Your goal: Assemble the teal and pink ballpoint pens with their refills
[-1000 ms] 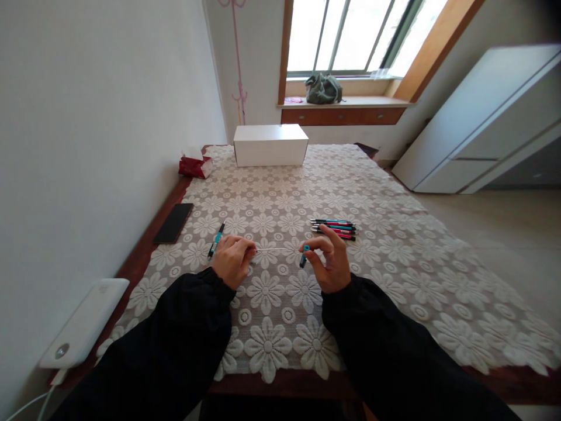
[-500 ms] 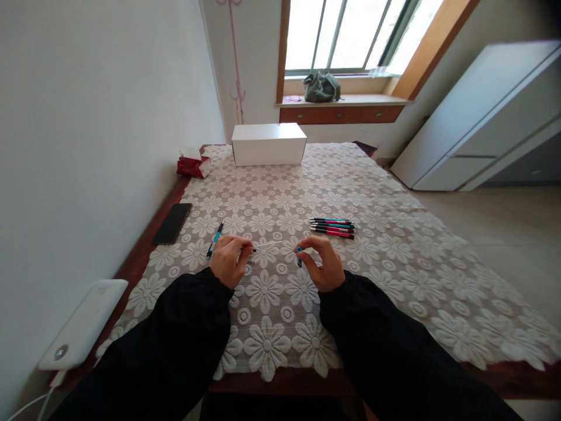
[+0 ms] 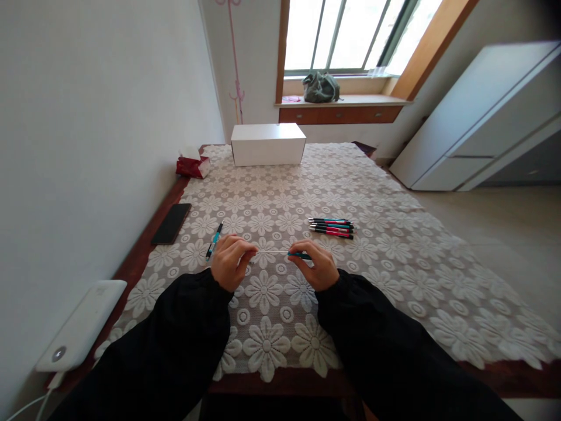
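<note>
My left hand pinches one end of a thin white pen refill, which points level to the right. Between the thumb and fingers of my right hand is a blue pen barrel, lying sideways. The refill's free end meets the barrel's left end; whether it is inside cannot be made out. Just beyond my left hand, a blue and black pen lies on the lace tablecloth. Several black, red and blue pens lie side by side behind my right hand.
A dark phone lies at the table's left side, with a white power bank and its cable nearer me. Farther back are a red tissue pack and a white box. The wall runs along the left.
My right hand has turned the barrel from upright to sideways and moved slightly left. The refill has levelled out, and its tip now meets the barrel.
</note>
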`<state>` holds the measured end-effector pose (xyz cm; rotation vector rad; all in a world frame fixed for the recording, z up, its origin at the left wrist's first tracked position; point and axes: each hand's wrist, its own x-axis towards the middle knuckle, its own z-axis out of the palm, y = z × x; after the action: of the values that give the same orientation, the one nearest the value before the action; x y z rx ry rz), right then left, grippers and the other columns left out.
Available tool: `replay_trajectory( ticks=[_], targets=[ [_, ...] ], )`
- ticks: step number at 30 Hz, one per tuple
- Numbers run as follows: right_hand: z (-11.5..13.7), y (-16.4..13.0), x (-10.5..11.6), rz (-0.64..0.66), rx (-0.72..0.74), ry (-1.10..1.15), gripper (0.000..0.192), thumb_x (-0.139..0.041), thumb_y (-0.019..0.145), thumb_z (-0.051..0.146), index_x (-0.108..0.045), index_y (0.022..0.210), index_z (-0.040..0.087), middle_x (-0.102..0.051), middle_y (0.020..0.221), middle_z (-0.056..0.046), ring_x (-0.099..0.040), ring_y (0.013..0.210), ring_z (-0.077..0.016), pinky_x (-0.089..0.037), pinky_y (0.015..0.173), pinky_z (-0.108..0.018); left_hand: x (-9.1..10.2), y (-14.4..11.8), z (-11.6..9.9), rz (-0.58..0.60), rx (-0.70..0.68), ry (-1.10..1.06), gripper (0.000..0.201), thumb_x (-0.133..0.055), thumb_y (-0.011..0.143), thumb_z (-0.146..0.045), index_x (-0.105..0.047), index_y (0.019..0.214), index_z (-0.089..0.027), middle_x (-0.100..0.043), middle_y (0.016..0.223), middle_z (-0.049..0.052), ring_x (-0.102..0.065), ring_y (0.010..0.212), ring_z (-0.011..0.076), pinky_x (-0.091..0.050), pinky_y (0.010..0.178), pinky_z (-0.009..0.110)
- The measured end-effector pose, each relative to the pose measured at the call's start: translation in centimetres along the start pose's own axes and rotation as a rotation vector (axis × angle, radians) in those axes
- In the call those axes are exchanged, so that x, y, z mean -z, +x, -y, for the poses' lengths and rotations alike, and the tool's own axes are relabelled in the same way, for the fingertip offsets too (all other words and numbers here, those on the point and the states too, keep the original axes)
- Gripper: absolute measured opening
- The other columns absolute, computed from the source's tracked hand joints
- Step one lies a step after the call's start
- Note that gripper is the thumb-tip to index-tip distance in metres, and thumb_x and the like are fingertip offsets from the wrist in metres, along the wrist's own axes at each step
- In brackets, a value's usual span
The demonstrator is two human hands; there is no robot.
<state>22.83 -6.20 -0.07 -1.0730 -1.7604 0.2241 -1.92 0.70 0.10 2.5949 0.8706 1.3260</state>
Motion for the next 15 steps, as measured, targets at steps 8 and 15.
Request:
replay_trajectory(
  ticks=[8,15],
  targets=[
    [-0.2,-0.3,-0.3,0.062,-0.025,0.041,0.005,-0.06,0.096,0.022,-0.064,0.099,0.024,-0.069,0.09,-0.004,-0.066,0.081,-0.0173,-0.058,0.074,-0.03,0.1,0.1,-0.1,0.05,-0.024,0.037,0.011,-0.062,0.096,-0.021,-0.069,0.088,-0.024,-0.075,0.083,0.0,-0.068,0.089,0.0186,-0.048,0.103,0.042],
    [-0.3,-0.7,-0.7,0.186,-0.027,0.019,0.014,-0.053,0.096,0.018,-0.064,0.104,0.023,-0.07,0.095,-0.005,-0.067,0.085,-0.0175,-0.057,0.077,-0.03,0.1,0.0,-1.0,0.084,-0.094,0.024,0.006,-0.067,0.094,-0.022,-0.072,0.094,-0.027,-0.077,0.084,-0.003,-0.068,0.088,0.0182,-0.045,0.107,0.043]
  ],
)
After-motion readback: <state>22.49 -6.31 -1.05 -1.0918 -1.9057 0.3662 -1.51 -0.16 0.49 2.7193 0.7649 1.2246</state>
